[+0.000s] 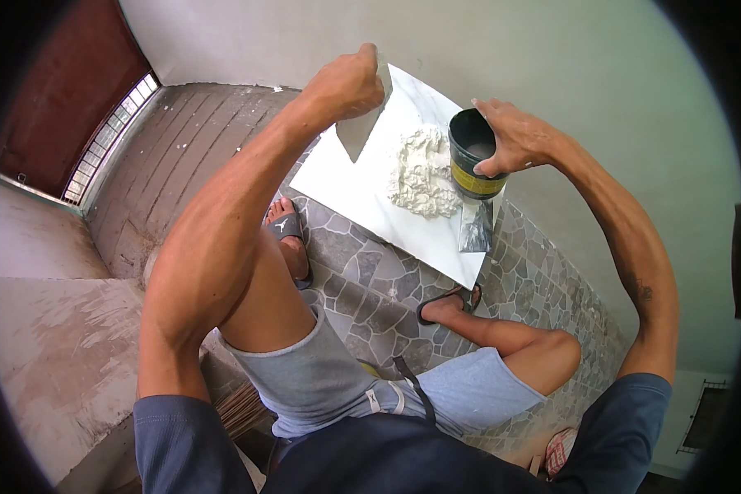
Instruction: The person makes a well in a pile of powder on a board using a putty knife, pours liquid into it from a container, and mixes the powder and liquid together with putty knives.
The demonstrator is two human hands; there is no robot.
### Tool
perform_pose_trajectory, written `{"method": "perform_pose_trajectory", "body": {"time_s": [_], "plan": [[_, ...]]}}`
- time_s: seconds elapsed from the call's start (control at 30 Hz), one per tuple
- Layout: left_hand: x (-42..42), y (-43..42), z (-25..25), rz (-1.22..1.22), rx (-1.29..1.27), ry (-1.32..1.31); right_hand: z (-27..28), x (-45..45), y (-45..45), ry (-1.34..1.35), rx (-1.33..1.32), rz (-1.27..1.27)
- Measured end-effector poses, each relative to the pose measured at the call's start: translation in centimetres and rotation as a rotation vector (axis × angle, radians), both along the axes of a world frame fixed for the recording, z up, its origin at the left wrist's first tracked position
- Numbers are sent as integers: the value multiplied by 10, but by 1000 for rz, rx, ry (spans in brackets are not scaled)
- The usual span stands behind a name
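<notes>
My left hand (350,84) is closed around a putty knife whose flat grey blade (358,136) points down over the left part of a white marbled board (333,169). My right hand (514,138) grips a dark green can (468,132) with a yellow band, thumb and fingers spread across its rim. The can's mouth faces up toward me; a little pale material shows inside. Left of the can, a lumpy white heap of powder or paste (420,177) lies on the board. Just below the can, a second flat metal blade (475,235) rests near the board's edge.
The board lies on a stone-patterned tile floor (370,272) between my sandalled feet (286,226). A pale wall (593,66) rises right behind it. At left are a brown floor strip (181,140), a dark red door (66,90) and a concrete ledge (66,346).
</notes>
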State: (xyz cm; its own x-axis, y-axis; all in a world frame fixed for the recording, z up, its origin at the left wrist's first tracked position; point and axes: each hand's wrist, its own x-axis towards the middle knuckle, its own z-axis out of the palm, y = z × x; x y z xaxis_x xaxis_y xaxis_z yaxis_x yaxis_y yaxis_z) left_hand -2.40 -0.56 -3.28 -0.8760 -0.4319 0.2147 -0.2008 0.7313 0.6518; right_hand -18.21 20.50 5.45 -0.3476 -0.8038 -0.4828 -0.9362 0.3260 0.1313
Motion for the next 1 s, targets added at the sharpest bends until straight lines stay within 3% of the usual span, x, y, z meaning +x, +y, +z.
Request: {"method": "perform_pose_trajectory", "body": {"time_s": [1.0], "plan": [[2,1,4,24,1,-36,-10,3,-25,-2,18,113]]}}
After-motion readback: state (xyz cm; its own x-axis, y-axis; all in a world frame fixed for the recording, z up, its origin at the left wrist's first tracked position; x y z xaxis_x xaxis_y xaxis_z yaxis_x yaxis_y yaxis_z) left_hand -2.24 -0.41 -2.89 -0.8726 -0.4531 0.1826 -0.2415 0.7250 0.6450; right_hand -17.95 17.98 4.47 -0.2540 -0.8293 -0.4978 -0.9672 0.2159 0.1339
